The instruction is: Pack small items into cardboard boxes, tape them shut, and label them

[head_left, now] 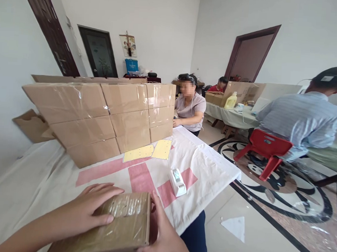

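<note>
A cardboard box [122, 222] with clear, shiny tape across its top sits at the near edge of the table in front of me. My left hand [95, 205] grips its left and far side, thumb resting on the taped top. On the box's right end, my right hand [163, 232] holds the edge, with the thumb low and the fingers up along the side. Just beyond the box lies a small white device [178, 183] with a greenish face; its kind is unclear. Two yellow sheets [161, 149] with small marks lie farther back.
Stacked taped cartons [131, 129] form a wall across the table's far left. A white cloth with pink patches [144, 179] covers the table. One person [191, 108] sits beyond it; another person [303, 111] sits right on a red chair [270, 145]. A white scrap [235, 228] lies on the floor.
</note>
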Demonstrator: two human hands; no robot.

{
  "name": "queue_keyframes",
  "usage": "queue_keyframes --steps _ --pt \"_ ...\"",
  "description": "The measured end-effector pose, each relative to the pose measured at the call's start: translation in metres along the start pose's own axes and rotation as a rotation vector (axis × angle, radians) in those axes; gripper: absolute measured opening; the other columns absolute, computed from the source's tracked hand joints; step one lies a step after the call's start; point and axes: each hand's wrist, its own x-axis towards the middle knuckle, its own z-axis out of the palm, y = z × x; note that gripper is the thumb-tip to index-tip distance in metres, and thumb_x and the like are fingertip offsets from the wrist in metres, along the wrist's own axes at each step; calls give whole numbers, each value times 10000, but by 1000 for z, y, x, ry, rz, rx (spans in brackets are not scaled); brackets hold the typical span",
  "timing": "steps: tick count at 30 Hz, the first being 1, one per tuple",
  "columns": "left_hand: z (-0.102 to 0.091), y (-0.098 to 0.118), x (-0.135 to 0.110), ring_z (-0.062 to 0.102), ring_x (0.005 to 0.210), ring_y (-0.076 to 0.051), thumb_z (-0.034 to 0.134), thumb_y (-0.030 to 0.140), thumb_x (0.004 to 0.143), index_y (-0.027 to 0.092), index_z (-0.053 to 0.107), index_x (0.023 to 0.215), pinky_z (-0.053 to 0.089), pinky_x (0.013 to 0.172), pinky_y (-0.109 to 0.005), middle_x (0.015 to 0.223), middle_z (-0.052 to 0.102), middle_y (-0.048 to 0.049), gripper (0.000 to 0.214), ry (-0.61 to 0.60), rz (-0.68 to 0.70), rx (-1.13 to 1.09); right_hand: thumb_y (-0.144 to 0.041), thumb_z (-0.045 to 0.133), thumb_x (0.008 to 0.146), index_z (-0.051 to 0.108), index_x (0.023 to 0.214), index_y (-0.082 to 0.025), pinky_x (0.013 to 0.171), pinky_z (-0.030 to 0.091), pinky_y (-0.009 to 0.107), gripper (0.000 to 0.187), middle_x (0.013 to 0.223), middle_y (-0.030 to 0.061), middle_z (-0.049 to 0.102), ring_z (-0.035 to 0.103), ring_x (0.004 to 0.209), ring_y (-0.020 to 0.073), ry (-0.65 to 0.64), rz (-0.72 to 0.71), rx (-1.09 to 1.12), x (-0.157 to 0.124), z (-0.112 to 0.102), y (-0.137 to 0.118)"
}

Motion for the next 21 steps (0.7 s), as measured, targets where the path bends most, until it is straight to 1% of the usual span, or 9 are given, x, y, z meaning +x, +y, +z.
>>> queue_keyframes --steps 3,6,8,10,12,14,17,19,21 --pt "9 -31 -16 546 1418 -390 669 517 899 426 641 1435 516 1108 -528 1510 621 -38 544 74 -54 49 -498 981 533 -39 1697 -284 1318 152 561 1562 1775 143 96 103 1645 388 -26 -13 -91 2 -2 -6" --pt "14 -41 -24 600 1363 -374 661 464 899 427 628 1448 516 1099 -507 1478 650 -30 551 124 -37 82 -491 979 517 -98 1689 -222 1317 142 571 1614 1776 179 36 71 1648 392 -71 5 -201 6 -3 -16" --pt "14 -36 -25 608 1356 -361 705 431 859 422 585 1488 491 1126 -504 1485 646 -26 640 113 -3 99 -479 977 506 -124 1681 -194 1317 139 573 1636 1773 192 32 71 1648 388 -67 17 -229 7 0 -19" --pt "13 -25 -23 603 1361 -349 725 402 836 418 551 1513 466 1149 -503 1492 640 -14 699 104 39 132 -498 976 496 -100 1687 -202 1317 128 577 1632 1774 186 42 70 1649 388 -25 19 -199 5 5 -16" --pt "12 -14 -20 620 1335 -334 686 355 860 408 568 1498 470 1136 -486 1467 659 -1 651 149 84 194 -585 957 507 -78 1693 -226 1312 162 576 1615 1771 184 82 124 1642 387 46 -8 -95 3 9 -10" --pt "9 -5 -15 661 1263 -320 623 313 893 386 598 1474 500 1086 -463 1423 690 1 586 238 142 256 -689 911 537 -63 1694 -243 1300 217 566 1576 1763 190 122 200 1627 382 125 -63 19 0 9 -7" --pt "-7 5 -8 680 1221 -303 597 347 935 400 620 1440 501 1090 -466 1400 704 17 509 369 252 246 -715 877 565 46 1697 -253 1290 236 595 1479 1764 176 117 179 1625 416 246 -149 -24 -3 -9 -15" --pt "-25 11 -3 640 1295 -296 583 405 965 439 593 1444 489 1128 -469 1446 668 36 480 446 296 124 -678 876 582 120 1693 -283 1276 260 620 1400 1772 139 105 159 1620 451 329 -181 -147 -1 -32 -27" --pt "-40 15 3 555 1405 -297 555 447 983 488 527 1473 472 1166 -488 1533 585 62 492 540 269 -29 -659 868 594 124 1691 -319 1233 344 632 1368 1767 115 133 230 1590 479 452 -194 -230 4 -62 -41"
